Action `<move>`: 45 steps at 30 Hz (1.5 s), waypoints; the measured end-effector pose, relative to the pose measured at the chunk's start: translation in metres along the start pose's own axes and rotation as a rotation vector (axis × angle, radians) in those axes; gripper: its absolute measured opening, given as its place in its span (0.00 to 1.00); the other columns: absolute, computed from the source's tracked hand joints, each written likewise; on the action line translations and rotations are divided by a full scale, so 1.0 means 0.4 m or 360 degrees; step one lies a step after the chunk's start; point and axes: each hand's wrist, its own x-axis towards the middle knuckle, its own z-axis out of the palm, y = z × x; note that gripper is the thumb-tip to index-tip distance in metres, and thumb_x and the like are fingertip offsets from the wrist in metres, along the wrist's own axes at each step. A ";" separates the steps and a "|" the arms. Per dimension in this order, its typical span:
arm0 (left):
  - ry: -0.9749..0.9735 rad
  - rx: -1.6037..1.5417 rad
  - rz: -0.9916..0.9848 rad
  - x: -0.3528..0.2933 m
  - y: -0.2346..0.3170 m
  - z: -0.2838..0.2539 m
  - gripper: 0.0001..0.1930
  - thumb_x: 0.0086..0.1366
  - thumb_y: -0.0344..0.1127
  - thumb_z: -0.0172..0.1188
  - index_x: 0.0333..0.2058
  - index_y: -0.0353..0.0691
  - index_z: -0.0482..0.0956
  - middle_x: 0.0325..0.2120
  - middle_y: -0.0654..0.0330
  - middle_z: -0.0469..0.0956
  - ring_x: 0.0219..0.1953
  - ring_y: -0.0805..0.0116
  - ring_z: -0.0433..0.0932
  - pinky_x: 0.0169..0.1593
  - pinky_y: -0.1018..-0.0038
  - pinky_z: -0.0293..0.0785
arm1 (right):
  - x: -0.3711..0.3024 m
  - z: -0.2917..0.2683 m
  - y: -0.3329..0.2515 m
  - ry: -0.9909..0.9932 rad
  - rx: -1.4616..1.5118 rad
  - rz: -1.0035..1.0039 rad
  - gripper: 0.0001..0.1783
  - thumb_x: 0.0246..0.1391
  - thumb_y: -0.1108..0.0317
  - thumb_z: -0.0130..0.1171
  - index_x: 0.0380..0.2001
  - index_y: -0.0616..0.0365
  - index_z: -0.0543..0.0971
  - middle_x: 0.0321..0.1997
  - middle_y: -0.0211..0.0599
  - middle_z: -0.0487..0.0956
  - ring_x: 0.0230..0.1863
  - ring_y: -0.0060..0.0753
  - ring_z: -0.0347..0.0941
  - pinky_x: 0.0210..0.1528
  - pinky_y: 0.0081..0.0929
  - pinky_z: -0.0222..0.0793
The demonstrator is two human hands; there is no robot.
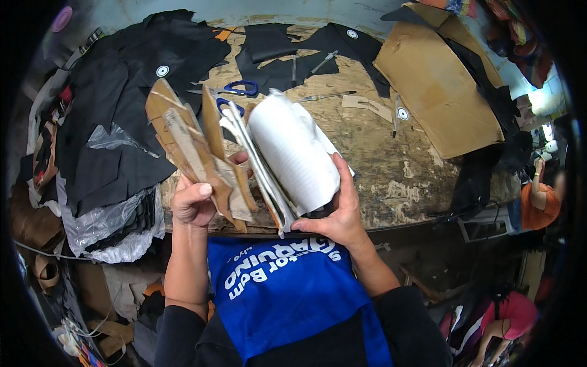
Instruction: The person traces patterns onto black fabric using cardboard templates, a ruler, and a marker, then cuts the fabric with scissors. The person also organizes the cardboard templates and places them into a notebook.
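Note:
My left hand (197, 199) is closed around several tan cardboard pattern pieces (177, 131), long and curved, held upright over the table's near edge. The thumb lies across the front piece. A thick notebook with lined white pages (296, 153) stands tilted beside them, its pages bent open and curling. My right hand (341, 214) grips it at the lower right, thumb at the bottom edge and fingers along its side. Blue-handled scissors (243, 89) lie just behind the cardboard pieces, which partly cover them.
The worn wooden table (391, 183) bears a heap of black sheet material (122, 67) at left, pens (327, 96), a thin cardboard cutout (370, 107) and a large brown cardboard sheet (437, 92). Clear plastic wrap (131, 229) hangs at the left edge. People (538, 205) are at far right.

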 end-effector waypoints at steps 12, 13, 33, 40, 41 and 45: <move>0.0259 -0.0021 0.0016 -0.038 -0.032 -0.039 0.31 0.49 0.30 0.61 0.55 0.38 0.65 0.47 0.51 0.73 0.58 0.47 0.66 0.54 0.31 0.62 | 0.005 -0.012 -0.047 0.0150 -0.0740 -0.0185 0.60 0.23 0.37 0.74 0.58 0.62 0.64 0.66 0.57 0.55 0.68 0.60 0.48 0.65 0.57 0.46; 0.0238 -0.0087 0.0023 -0.049 -0.033 -0.053 0.28 0.51 0.28 0.59 0.54 0.41 0.67 0.45 0.53 0.75 0.59 0.49 0.66 0.54 0.29 0.60 | 0.003 -0.007 -0.053 0.0127 -0.0749 -0.0199 0.56 0.25 0.38 0.73 0.57 0.59 0.67 0.65 0.55 0.57 0.68 0.59 0.49 0.63 0.60 0.45; 0.0621 -0.0051 0.0362 -0.217 -0.044 -0.217 0.35 0.54 0.27 0.59 0.60 0.35 0.57 0.54 0.47 0.68 0.55 0.47 0.70 0.57 0.52 0.70 | -0.022 0.128 -0.064 -0.0829 -0.0609 -0.0657 0.29 0.40 0.51 0.67 0.45 0.55 0.78 0.58 0.45 0.69 0.64 0.49 0.59 0.64 0.54 0.49; 0.0848 0.0423 0.0456 -0.195 -0.045 -0.151 0.33 0.50 0.21 0.61 0.57 0.32 0.61 0.51 0.51 0.70 0.53 0.57 0.72 0.58 0.64 0.67 | -0.022 0.155 -0.045 -0.0926 -0.0572 -0.0623 0.24 0.41 0.56 0.67 0.42 0.56 0.79 0.56 0.46 0.71 0.62 0.49 0.61 0.63 0.52 0.54; 0.0903 0.0601 0.0426 -0.188 -0.048 -0.145 0.32 0.50 0.20 0.62 0.56 0.32 0.63 0.50 0.52 0.71 0.52 0.58 0.72 0.57 0.65 0.68 | -0.014 0.149 -0.046 -0.0899 -0.0515 -0.0643 0.23 0.41 0.57 0.67 0.42 0.55 0.79 0.56 0.47 0.70 0.62 0.49 0.62 0.62 0.52 0.55; 0.1109 0.0939 0.0350 -0.165 -0.061 -0.148 0.26 0.51 0.19 0.64 0.50 0.30 0.67 0.45 0.54 0.74 0.45 0.64 0.76 0.52 0.70 0.70 | 0.013 0.079 -0.046 -0.0233 -0.0973 -0.0347 0.25 0.34 0.61 0.72 0.37 0.62 0.79 0.53 0.51 0.72 0.59 0.53 0.65 0.59 0.47 0.60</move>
